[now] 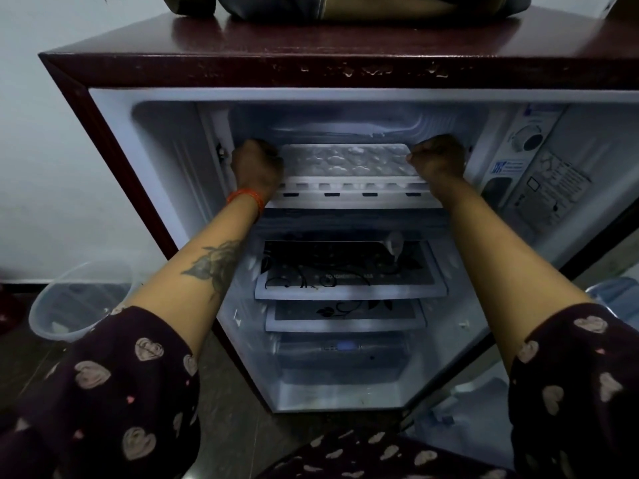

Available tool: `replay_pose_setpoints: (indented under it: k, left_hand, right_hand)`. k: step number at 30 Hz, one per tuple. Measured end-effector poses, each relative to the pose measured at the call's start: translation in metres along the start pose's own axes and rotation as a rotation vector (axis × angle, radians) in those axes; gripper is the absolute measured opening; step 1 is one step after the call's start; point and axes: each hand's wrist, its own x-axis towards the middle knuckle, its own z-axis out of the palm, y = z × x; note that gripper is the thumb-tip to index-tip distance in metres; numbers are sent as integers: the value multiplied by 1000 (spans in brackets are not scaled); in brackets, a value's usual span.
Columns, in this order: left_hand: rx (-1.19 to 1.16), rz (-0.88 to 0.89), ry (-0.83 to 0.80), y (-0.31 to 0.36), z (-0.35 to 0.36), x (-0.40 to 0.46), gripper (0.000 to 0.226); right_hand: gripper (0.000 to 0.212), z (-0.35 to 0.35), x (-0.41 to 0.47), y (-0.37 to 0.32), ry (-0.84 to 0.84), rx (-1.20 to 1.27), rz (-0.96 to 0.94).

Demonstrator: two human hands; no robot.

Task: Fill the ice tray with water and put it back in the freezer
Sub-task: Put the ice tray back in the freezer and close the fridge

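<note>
One view only, from a wide-angle camera on the person's head, looking forward and down into the open maroon-cased refrigerator (214, 69) from close in front. Its upper compartment lies near frame centre, the white glass-topped shelves (349, 292) below; both forearms reach in from the bottom corners, and straight edges bow toward the margins
</note>
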Motion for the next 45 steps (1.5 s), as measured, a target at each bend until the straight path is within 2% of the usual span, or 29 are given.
replay_pose_setpoints:
  k: [3,7,12,17,23,30,36,45]
  left_hand:
    - [28,-14,-33,1,2,3,32]
    - [4,-16,-16,0,7,9,15]
    - [11,-11,-10,-1,11,10,23]
    - [12,-89,-44,-1,9,8,28]
    - [0,-2,-37,-1,4,-20,37]
    - [-145,90,-29,2,-13,-70,48]
    - [-204,84,-89,-4,-33,-116,45]
    - [-262,106,-223,-17,-60,-179,51]
  right_hand:
    - [18,0,0,-2,-9,10,25]
    - [20,1,3,-3,-19,25,39]
    - [22,1,4,-2,-43,37,48]
    - [24,-3,-4,-4,-59,-11,30]
    - [30,-3,-22,-13,-137,-137,-45]
    - [39,-10,-74,-23,-110,-192,-170]
    - [41,-18,-144,-30,-92,-85,-281]
    - [47,-28,-238,-27,-95,-104,-227]
